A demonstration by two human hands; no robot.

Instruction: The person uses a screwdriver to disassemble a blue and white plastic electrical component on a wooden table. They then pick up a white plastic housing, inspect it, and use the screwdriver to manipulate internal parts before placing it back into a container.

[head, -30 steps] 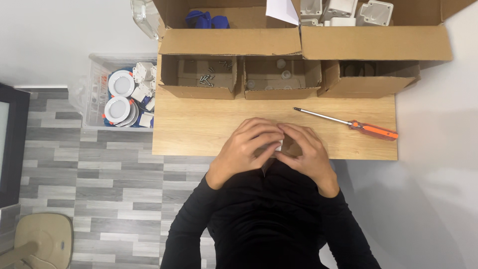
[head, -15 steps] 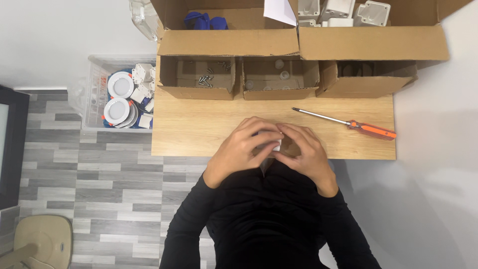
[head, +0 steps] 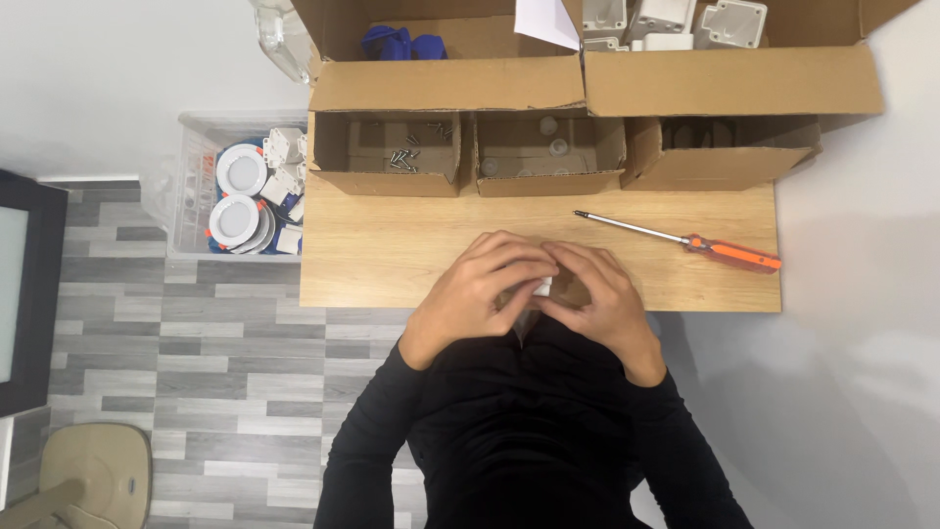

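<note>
Head view: left hand [head: 485, 289] and right hand [head: 592, 294] cupped tight around a small white part [head: 541, 286], probably; best kept low over the desk [head: 392, 255], grip steady.

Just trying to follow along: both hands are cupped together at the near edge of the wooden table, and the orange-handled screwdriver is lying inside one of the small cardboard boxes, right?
Not quite. The orange-handled screwdriver lies on the bare wooden table, in front of the small cardboard boxes, not inside one. The head view shows it. The left hand and right hand are indeed cupped together at the near edge.
</note>
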